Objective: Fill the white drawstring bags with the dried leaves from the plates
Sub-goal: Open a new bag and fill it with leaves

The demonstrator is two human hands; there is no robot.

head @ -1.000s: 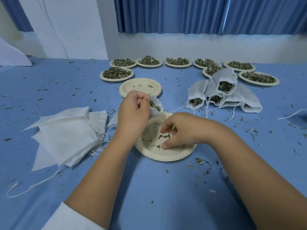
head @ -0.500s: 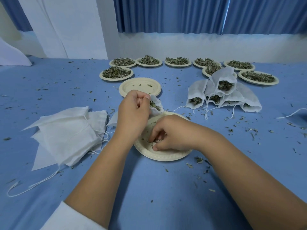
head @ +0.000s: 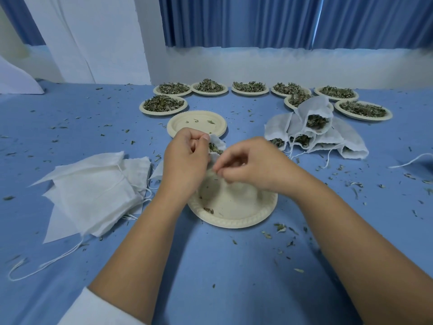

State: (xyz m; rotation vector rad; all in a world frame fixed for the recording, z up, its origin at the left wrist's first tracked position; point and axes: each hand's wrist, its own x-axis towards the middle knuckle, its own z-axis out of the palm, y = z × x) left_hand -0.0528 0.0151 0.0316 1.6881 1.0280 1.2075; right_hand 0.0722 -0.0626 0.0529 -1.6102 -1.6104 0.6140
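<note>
Lifted off the near paper plate [head: 234, 208], the right hand [head: 255, 165] has been brought up beside the mouth of the white drawstring bag [head: 219, 141]. Its fingertips are pinched together, but whether leaf bits are held there cannot be told. The bag is gripped by the left hand [head: 185, 160] and mostly hidden behind it. Dried leaves [head: 214, 148] are seen inside. Only crumbs are left on the round, ridged plate. Thin, soft empty bags [head: 93, 191] are piled at the left, filled bags [head: 314, 134] at the right
</note>
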